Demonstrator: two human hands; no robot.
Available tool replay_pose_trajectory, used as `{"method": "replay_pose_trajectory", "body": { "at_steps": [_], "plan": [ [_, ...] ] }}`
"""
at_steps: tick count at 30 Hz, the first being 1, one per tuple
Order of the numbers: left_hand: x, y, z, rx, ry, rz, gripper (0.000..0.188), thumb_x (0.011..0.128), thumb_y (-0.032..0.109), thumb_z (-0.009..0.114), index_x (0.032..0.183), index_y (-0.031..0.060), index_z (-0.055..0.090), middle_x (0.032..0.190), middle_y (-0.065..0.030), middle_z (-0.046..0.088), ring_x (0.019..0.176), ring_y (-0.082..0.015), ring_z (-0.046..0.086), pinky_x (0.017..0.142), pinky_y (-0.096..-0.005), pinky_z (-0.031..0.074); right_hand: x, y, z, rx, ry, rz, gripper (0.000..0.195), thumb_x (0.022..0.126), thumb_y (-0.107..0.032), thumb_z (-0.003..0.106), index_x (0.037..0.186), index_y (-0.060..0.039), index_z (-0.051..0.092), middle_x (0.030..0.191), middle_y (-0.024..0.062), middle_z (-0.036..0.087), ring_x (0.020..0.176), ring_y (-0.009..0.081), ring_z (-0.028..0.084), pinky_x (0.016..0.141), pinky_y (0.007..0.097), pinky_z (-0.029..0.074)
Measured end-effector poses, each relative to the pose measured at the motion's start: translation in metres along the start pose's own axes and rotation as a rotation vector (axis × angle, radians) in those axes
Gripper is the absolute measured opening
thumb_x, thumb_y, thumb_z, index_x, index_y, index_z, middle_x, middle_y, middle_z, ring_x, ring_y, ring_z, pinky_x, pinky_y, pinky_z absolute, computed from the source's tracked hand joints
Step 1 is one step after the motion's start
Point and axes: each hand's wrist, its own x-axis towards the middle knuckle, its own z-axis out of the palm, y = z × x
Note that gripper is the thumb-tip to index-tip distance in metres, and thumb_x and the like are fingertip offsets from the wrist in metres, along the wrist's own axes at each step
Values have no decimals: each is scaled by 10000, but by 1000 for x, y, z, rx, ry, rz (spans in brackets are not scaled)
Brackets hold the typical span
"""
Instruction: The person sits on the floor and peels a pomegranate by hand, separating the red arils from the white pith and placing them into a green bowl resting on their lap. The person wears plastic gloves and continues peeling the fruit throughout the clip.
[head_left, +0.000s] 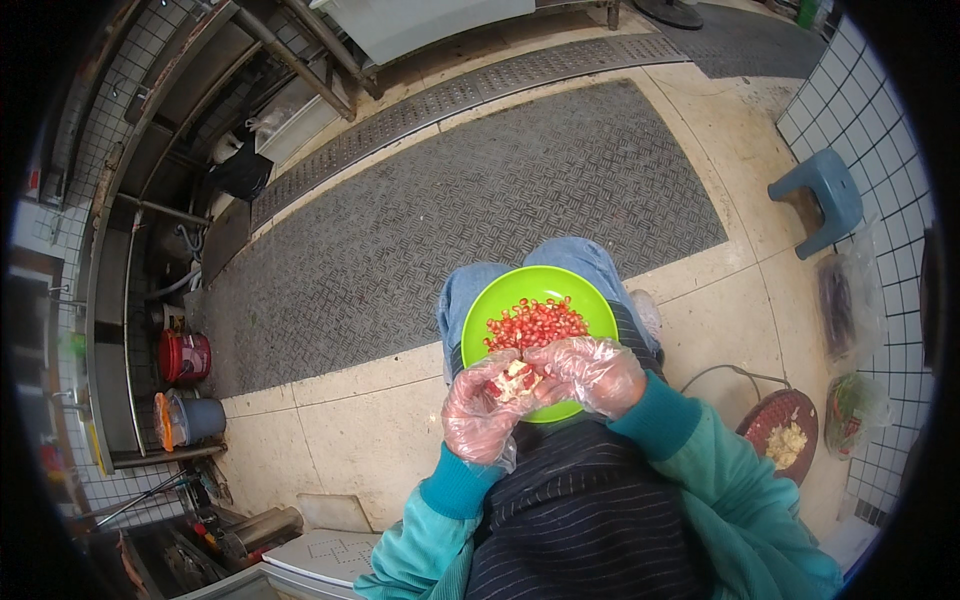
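Note:
A green plastic plate rests on my lap, with a heap of red pomegranate seeds in it. Over its near edge my left hand, in a clear plastic glove, grips a piece of pomegranate with pale pith and some red seeds. My right hand, gloved likewise, has its fingers against the right side of that piece. Whether it also grips a bit of the fruit cannot be told, as the fingers hide it.
A dark red round stool or lid holding pale peel scraps stands to my right. Farther right are a blue plastic stool and bagged vegetables. Buckets line the left. A grey ribbed mat covers the floor ahead.

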Motion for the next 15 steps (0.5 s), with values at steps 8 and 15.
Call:
{"method": "replay_pose_trajectory", "body": {
  "at_steps": [8, 15],
  "plan": [
    [1, -4, -4, 31, 34, 12, 439, 710, -122, 698, 1078, 20, 505, 1185, -170, 543, 1095, -266, 553, 927, -396, 492, -1, -4, -4, 209, -77, 50, 352, 931, -95, 503, 1223, 100, 471, 1104, 215, 595, 940, 278, 638, 863, 349, 530],
    [1, -1, -3, -79, 60, -18, 463, 712, -143, 683, 1105, 26, 505, 1179, -169, 548, 1075, -254, 564, 918, -385, 495, -2, -9, 10, -167, 110, -49, 271, 872, -36, 589, 1129, 45, 554, 992, 160, 648, 858, 216, 655, 783, 295, 537]
  ]
}}
